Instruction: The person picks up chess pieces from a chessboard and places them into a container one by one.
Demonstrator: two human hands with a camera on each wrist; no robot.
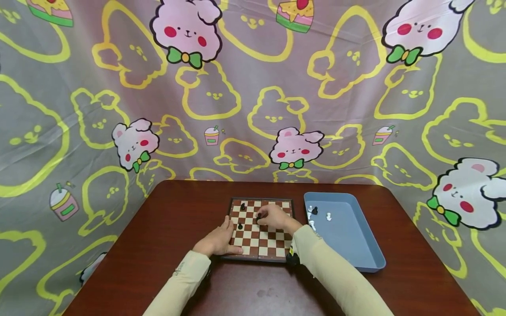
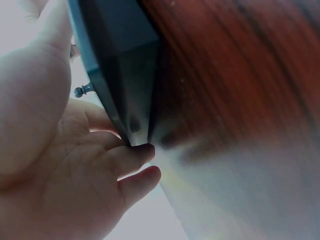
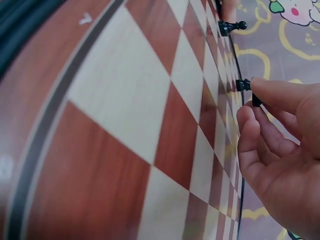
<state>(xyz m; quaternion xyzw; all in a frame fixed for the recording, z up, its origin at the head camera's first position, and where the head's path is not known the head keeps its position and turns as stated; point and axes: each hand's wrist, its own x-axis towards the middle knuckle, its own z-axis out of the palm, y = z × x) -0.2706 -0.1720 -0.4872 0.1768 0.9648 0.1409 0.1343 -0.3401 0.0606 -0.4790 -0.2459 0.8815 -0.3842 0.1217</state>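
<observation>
Sleeved forearms (image 1: pixel 336 267) stretched forward, left hand (image 1: pixel 218 239) spread against chessboard (image 1: pixel 272 242) — right fingers (image 3: pixel 249 137) pinching black chess piece (image 1: pixel 258 216)

No text can be read with certainty. In the right wrist view, the border of the chessboard (image 3: pixel 150 125) bears a pale, slanted character (image 3: pixel 86 19), perhaps a Y or a 7, and a blurred second mark (image 3: pixel 5 167) near the left edge. In the head view, a yellow patch (image 1: pixel 291 251) by the right cuff (image 1: pixel 303 239) is too small to make out.
</observation>
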